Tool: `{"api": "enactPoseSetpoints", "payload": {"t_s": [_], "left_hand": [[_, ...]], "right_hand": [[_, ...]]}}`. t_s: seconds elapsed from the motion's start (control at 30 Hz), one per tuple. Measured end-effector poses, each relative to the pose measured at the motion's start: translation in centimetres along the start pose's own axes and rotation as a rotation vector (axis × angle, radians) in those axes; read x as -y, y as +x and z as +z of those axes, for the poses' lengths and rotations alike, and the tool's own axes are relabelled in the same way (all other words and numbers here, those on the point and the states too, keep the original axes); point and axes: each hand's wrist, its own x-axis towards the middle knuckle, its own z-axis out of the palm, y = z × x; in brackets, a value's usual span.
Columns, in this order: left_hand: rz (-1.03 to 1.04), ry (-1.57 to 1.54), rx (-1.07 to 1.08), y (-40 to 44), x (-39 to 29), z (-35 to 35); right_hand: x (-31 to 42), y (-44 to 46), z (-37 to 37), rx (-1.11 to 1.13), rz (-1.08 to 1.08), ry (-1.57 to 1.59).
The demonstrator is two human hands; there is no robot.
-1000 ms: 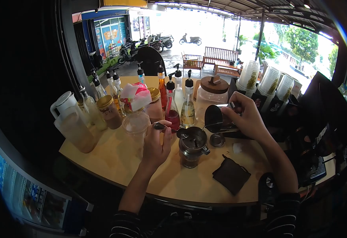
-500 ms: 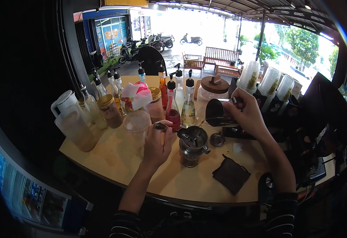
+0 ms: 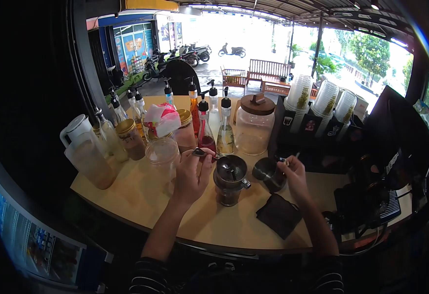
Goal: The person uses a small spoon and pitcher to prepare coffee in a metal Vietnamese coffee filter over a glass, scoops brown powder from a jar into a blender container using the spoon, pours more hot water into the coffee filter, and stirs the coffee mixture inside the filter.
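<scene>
My left hand (image 3: 193,172) is closed on the dark handle of a spoon (image 3: 200,152), whose bowl end is over the metal coffee dripper (image 3: 230,170). The dripper sits on a glass (image 3: 228,197) on the table. Right of it, my right hand (image 3: 291,172) grips the handle of a dark metal pitcher (image 3: 269,174), which is low over the table and roughly upright. A dark folded cloth (image 3: 279,215) lies in front of the pitcher.
Pump bottles (image 3: 225,132), gold-lidded jars (image 3: 130,138) and a plastic jug (image 3: 91,158) line the back and left. A wooden-lidded glass jar (image 3: 255,125) stands behind the pitcher. Stacked cups (image 3: 298,94) and a dark screen (image 3: 386,139) are at right.
The pitcher in my right hand has moved down from its tilted position beside the dripper and turned more upright. My left hand still holds the spoon. The view has shifted slightly.
</scene>
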Motion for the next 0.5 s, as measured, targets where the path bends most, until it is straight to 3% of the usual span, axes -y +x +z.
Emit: {"api": "enactPoseSetpoints", "payload": {"t_s": [0.13,0.23,0.5], "left_hand": [[-0.012,-0.005,0.016,0.4,-0.5,0.0],[-0.139,-0.046,0.069,0.4,-1.0,-0.1],[-0.058,-0.063,0.021,-0.2,0.1,0.6]], "right_hand": [[-3.7,-1.5,-0.1,-0.099,0.089,0.120],[-5.1,-2.5,0.3,-0.186,0.191,0.210],[-9.3,-3.3,0.8,-0.223,0.127,0.224]]}}
